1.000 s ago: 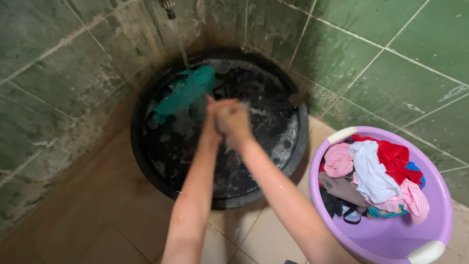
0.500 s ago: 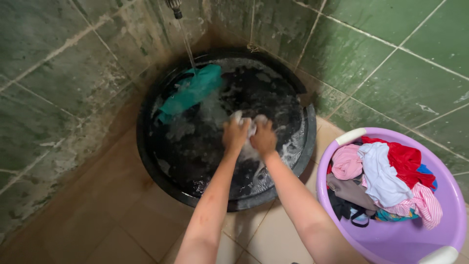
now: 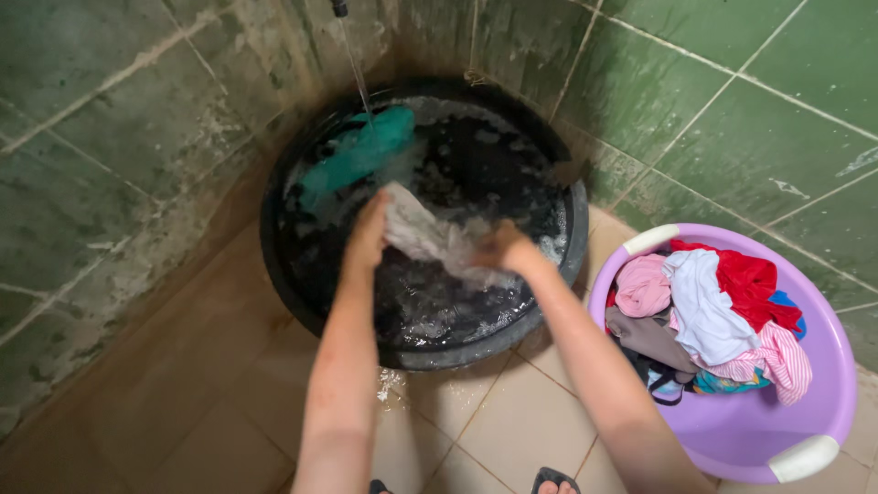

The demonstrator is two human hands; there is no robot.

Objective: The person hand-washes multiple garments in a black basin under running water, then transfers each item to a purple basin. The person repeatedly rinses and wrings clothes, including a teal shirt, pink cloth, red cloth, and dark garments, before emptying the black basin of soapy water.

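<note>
A round black basin [image 3: 283, 265] full of dark soapy water sits in the corner on the floor. Over it I stretch a wet pale cloth [image 3: 432, 236] between both hands. My left hand [image 3: 368, 230] grips the cloth's upper left end. My right hand [image 3: 505, 249] grips its lower right end, just above the water. A teal garment [image 3: 358, 153] lies at the basin's far left side, under a thin stream of water from a tap [image 3: 340, 7] above.
A lilac plastic tub [image 3: 805, 402] with white handles stands at the right, holding several garments: pink, white, red, striped and dark ones. Green tiled walls close in the corner behind the basin. Beige floor tiles lie below, and my sandalled foot [image 3: 556, 481] shows at the bottom edge.
My hands were pressed together rubbing the cloth over the water. Now they have moved apart, the left one up and leftward, and the cloth is pulled out between them.
</note>
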